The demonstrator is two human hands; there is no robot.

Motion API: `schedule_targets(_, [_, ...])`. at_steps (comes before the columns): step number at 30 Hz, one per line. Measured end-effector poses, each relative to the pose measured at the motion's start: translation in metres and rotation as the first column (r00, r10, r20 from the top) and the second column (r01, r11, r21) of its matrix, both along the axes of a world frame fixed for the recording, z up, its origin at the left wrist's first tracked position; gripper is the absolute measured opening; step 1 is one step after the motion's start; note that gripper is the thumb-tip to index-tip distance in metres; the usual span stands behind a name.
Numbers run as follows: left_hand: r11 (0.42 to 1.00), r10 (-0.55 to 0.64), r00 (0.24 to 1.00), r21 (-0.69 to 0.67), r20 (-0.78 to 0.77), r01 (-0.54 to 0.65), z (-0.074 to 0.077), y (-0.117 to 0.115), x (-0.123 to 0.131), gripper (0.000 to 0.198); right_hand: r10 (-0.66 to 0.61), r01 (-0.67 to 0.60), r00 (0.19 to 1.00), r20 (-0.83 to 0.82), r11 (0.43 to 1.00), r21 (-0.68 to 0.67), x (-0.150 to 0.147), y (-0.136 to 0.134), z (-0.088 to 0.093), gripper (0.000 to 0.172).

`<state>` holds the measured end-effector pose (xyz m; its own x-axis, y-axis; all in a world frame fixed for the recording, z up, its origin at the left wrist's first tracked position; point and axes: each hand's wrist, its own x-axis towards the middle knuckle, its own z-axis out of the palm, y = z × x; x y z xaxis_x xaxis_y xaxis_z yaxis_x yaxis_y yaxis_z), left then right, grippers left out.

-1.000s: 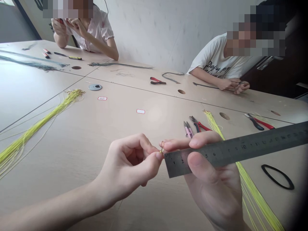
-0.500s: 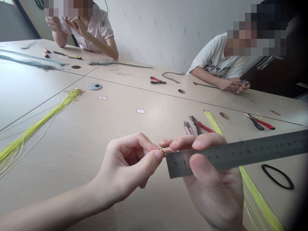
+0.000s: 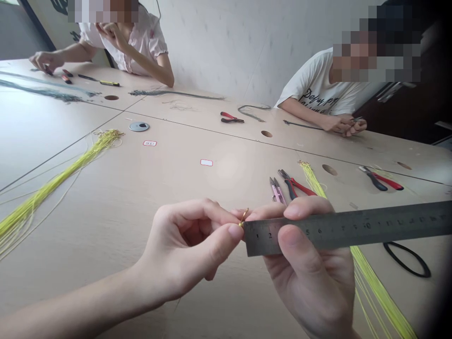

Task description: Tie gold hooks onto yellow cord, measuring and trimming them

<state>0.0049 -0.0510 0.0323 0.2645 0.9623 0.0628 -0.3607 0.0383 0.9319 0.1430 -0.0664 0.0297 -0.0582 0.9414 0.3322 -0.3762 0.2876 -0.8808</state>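
Pale, seamed table (image 3: pixel 176 165) before a light-grey wall (image 3: pixel 219 47), two co-workers (image 3: pixel 146 59) at its far side. In the near centre, the right hand (image 3: pixel 314 278) clasps a steel ruler (image 3: pixel 339 229) between thumb and fingers; the left hand (image 3: pixel 192 245) pinches a gold-coloured wire loop (image 3: pixel 243 216) (just beside the ruler's left end).

Soft, diffuse light covers the table (image 3: pixel 176 188), palest at its far left, with a mild sheen near the middle. A blurred black band swallows the right edge (the far right corner is dim too). The ruler (image 3: pixel 332 233) carries numbers that soften rightward. Pixelation masks the person at far left (image 3: pixel 143 52) and the person at far right (image 3: pixel 314 89).
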Motion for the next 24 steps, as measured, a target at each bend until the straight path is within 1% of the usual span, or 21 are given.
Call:
schedule_targets(7, [1.000, -0.004, 1.000, -0.028, 0.030, 0.005, -0.0039, 0.0000, 0.0003, 0.015, 0.002, -0.002, 1.000, -0.022, 1.000, -0.006, -0.0012, -0.0017, -0.0011, 0.006])
schedule_targets(12, [0.999, -0.026, 0.999, -0.027, 0.026, 0.027, -0.0032, 0.0000, -0.0002, 0.016, 0.014, -0.014, 1.000, -0.015, 1.000, 0.008, -0.0007, -0.0021, -0.0014, 0.007])
schedule_targets(19, [0.998, -0.056, 0.998, 0.010, -0.003, 0.056, -0.0021, 0.0015, -0.0012, 0.018, 0.041, -0.040, 0.999, -0.014, 0.998, 0.057, -0.0002, -0.0013, -0.0019, 0.007])
schedule_targets(24, [0.999, -0.037, 0.999, 0.032, -0.027, 0.038, -0.0012, 0.0012, -0.0011, 0.016, 0.058, -0.057, 0.998, -0.022, 0.997, 0.044, 0.0004, -0.0005, -0.0029, 0.008])
